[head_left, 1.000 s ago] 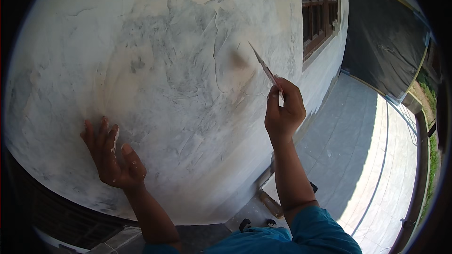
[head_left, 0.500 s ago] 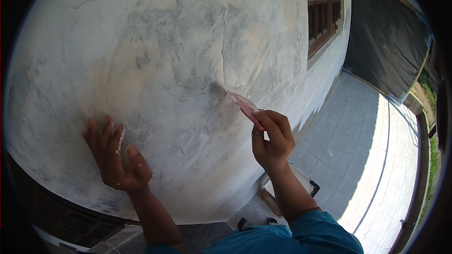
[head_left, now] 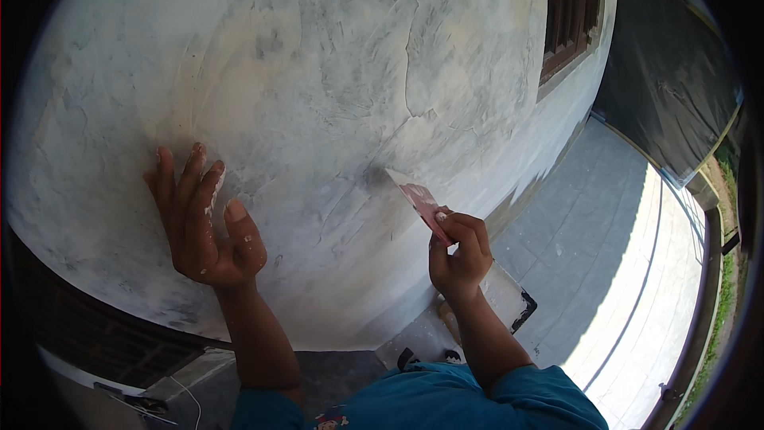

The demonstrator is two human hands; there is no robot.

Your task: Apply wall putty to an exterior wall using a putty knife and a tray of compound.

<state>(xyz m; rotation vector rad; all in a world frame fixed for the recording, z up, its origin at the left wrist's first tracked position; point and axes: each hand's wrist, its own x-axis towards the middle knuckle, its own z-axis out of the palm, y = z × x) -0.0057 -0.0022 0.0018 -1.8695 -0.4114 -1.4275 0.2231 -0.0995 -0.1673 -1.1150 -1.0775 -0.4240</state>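
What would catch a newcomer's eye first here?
Probably the big pale wall, streaked with grey and cream smears, filling most of the view. In front of it, right of centre, the right hand grips a flat pinkish scraper, while the white-flecked left hand is raised, open, at the left. At the far right, bright sunlight stripes the tiled floor.

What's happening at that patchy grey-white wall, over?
Right hand gripping thin, flat, pinkish-red scraper, tip toward wall. Left hand open, empty, near wall. Nothing visible blocking scraper.
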